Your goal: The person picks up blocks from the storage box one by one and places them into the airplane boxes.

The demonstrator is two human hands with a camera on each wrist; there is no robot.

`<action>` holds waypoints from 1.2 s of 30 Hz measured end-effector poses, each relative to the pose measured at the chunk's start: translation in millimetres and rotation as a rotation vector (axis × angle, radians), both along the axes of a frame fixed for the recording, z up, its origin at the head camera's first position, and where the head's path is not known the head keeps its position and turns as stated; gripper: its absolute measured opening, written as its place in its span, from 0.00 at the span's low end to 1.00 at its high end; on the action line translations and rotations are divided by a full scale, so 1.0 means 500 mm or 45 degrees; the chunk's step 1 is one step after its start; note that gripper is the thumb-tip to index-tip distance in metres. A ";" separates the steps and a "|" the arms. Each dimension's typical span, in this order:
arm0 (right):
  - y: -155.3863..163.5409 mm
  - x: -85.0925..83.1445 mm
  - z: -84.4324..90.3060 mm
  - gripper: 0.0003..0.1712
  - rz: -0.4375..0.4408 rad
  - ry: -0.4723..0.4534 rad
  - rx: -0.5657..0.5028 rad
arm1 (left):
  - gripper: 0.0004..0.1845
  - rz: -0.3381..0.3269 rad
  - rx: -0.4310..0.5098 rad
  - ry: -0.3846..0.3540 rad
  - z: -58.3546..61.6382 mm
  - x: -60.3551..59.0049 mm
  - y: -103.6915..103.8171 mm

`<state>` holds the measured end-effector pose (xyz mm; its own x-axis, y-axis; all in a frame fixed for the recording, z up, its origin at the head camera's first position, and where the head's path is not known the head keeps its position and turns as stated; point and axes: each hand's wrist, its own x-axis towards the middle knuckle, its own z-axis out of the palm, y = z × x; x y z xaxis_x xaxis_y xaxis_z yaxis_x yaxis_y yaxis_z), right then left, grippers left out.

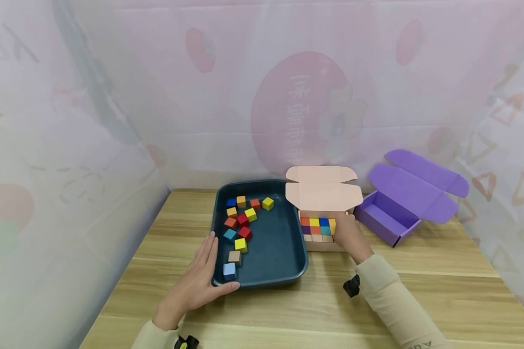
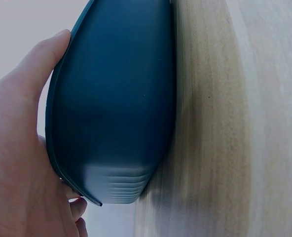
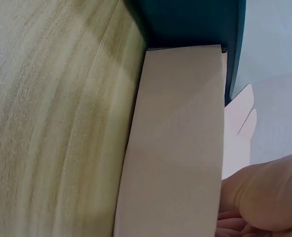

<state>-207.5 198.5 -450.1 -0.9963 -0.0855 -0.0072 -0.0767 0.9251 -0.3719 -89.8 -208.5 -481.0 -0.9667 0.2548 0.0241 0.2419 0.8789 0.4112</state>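
My left hand (image 1: 203, 281) rests against the near left corner of a dark teal tray (image 1: 272, 257), fingers straight along its left rim and thumb at the front edge. Several coloured wooden cubes (image 1: 241, 245) lie scattered on the tray's left side. To the right, my right hand (image 1: 351, 235) reaches into the right end of an open pale pink cardboard box (image 1: 325, 246). Rows of coloured cubes (image 1: 314, 222) and plain wood cubes (image 1: 316, 238) fill the visible part of that box. The right fingertips are hidden behind the hand and box wall, so whatever they hold does not show.
A purple box (image 1: 382, 220) with its lid raised stands at the right, beside the pink one. The pink lid (image 1: 323, 195) leans back by the printed curtain (image 1: 227, 121). Everything stands on a wood-grain table (image 1: 170, 228); the tray abuts the pink box.
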 end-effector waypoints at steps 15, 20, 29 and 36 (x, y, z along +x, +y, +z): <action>-0.078 0.036 0.123 0.11 0.167 0.038 -0.027 | 0.70 -0.003 0.011 -0.002 0.009 -0.001 0.000; -0.132 0.054 0.157 0.09 0.371 0.036 -0.105 | 0.70 0.004 0.008 0.004 0.006 -0.001 0.000; -0.234 0.086 0.150 0.22 0.553 -0.101 -0.165 | 0.69 0.002 0.005 -0.001 0.004 0.001 0.003; -0.295 0.105 0.107 0.22 0.710 -0.158 -0.261 | 0.68 -0.008 0.020 0.010 0.003 0.003 0.003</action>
<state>-155.0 50.9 -396.8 -0.7937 -0.6064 -0.0489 -0.4738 0.6666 -0.5754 -88.3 -207.2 -479.5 -0.9649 0.2602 0.0358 0.2505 0.8707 0.4232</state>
